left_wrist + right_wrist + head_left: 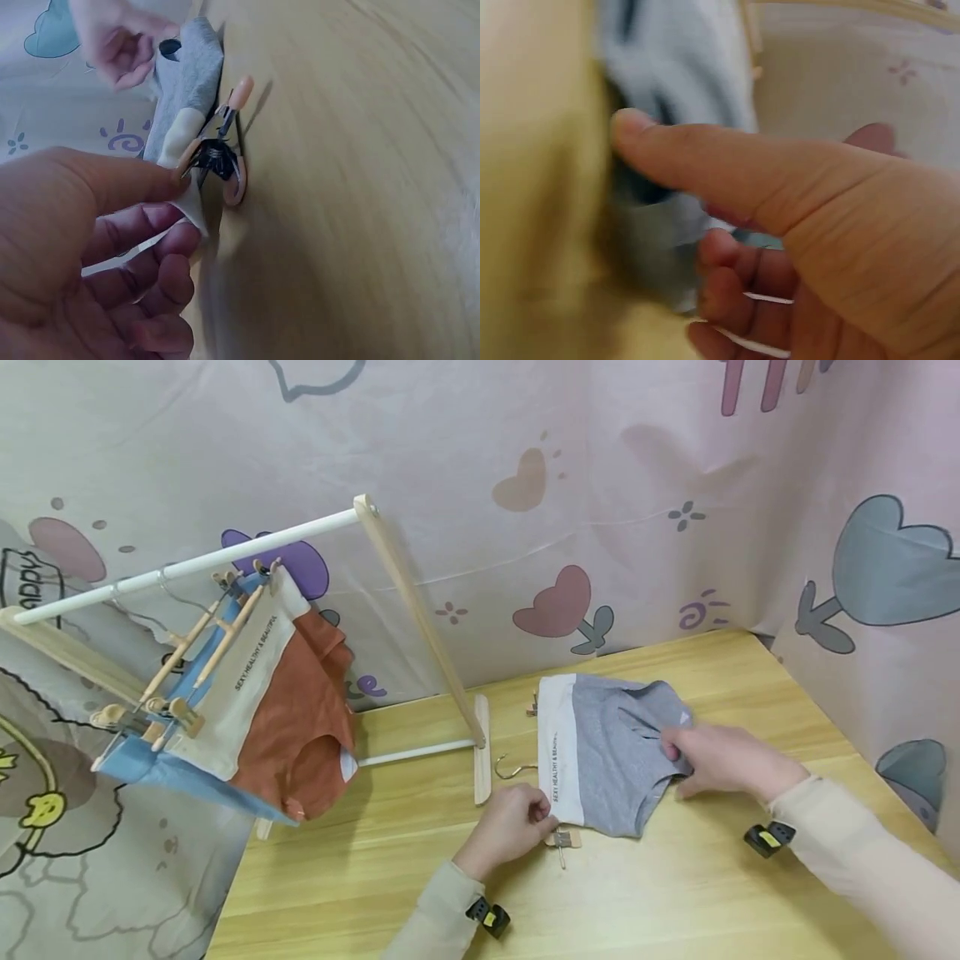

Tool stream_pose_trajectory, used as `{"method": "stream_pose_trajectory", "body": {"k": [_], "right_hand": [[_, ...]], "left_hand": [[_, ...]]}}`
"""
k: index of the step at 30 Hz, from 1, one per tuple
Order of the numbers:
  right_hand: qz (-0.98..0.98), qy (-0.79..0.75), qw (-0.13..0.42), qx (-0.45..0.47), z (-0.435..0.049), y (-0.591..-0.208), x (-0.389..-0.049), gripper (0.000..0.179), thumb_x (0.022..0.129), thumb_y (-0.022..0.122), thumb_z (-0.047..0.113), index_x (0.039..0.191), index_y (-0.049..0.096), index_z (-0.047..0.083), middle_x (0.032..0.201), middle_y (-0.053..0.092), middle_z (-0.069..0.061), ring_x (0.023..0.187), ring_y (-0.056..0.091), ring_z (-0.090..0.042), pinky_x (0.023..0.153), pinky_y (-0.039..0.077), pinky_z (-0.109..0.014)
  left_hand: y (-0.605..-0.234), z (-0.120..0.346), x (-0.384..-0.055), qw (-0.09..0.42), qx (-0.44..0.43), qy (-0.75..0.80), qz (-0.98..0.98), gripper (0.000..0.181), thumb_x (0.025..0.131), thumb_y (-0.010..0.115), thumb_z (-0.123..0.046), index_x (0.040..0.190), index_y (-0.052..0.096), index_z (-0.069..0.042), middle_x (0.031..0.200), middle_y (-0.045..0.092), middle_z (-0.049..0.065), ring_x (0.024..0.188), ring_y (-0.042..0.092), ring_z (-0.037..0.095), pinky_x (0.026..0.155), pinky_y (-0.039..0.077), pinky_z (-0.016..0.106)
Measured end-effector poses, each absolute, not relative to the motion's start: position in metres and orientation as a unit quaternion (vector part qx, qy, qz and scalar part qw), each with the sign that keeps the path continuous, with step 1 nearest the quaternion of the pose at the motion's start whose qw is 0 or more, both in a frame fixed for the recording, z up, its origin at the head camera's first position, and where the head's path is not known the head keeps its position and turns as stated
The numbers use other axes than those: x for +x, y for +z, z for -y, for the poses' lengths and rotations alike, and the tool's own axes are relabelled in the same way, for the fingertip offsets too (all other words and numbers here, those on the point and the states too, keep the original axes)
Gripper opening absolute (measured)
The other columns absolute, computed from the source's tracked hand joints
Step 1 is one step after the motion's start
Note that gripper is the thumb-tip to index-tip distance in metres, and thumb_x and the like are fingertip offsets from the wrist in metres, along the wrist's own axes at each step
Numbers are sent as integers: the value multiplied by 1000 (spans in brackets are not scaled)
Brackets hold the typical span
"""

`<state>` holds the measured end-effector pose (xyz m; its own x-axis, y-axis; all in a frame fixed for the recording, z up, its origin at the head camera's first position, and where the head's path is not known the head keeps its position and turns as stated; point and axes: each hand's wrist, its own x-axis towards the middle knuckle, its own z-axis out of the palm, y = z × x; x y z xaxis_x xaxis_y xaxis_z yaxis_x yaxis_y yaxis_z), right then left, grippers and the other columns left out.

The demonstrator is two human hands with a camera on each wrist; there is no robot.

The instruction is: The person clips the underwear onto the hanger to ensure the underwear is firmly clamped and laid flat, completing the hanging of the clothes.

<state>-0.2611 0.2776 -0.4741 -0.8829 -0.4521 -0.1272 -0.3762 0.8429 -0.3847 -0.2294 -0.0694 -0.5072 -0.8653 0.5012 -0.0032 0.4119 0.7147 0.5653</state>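
Grey underpants [618,743] with a white lettered waistband [564,777] lie on the table, over a clip hanger whose metal hook [510,772] sticks out at the left. My left hand [510,818] pinches the near corner of the waistband between thumb and fingers. Beside those fingertips is a wooden hanger clip [217,157]; whether its mouth grips the cloth cannot be told. My right hand [731,762] is at the crotch end, fingers loosely bent at the cloth, thumb apart from them in the right wrist view. That view is blurred, and the hanger's bar is hidden beneath the underpants.
On the left stands a drying rack with a white top rail [247,547] and wooden legs. Rust-orange underpants [292,718] hang there from a clip hanger, with a blue pair [187,785] behind. A patterned cloth backdrop [465,443] surrounds the wooden table [675,893].
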Motion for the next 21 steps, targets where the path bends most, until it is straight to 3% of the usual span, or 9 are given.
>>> {"method": "stream_pose_trajectory", "body": {"k": [5,9,12,15,18,21], "right_hand": [[-957,-173,21,-231,-291,-497,-257,28,88,84,15,96,58,21,74,53,7,67,48,-11,56,41,-32],[-954,-213,-12,-211,-309,-488,-255,15,94,75,9,99,67,21,71,53,11,62,45,-5,55,41,-27],[-954,-233,-68,-176,-322,-469,-254,10,96,74,11,104,72,17,68,51,10,56,40,-4,51,36,-25],[-954,-232,-121,-144,-329,-455,-258,13,97,74,13,109,71,13,68,56,9,55,42,-5,51,35,-26],[-957,-234,-118,-120,-330,-458,-265,21,96,75,14,114,67,10,73,66,5,58,51,-8,54,40,-29],[-959,-245,-101,-102,-331,-471,-268,25,97,77,16,113,61,8,81,75,-5,64,63,-15,55,46,-33]], "left_hand": [[-507,69,-227,71,250,295,-919,17,92,81,-13,81,69,-15,80,62,-8,71,50,1,68,46,17],[-506,70,-223,64,273,354,-892,10,93,78,-11,88,70,-14,91,69,-3,81,57,5,77,51,20],[-503,68,-219,62,284,415,-862,7,94,75,-9,91,70,-13,93,72,2,80,58,5,74,52,21],[-499,64,-217,74,281,463,-837,6,99,71,-11,95,67,-10,90,73,6,72,57,2,64,51,20],[-500,58,-217,93,269,476,-832,9,103,68,-16,99,65,-9,88,73,9,68,56,-2,63,50,18],[-503,52,-219,106,248,476,-837,10,106,66,-17,104,63,-8,78,70,12,59,48,-3,56,42,16]]}}
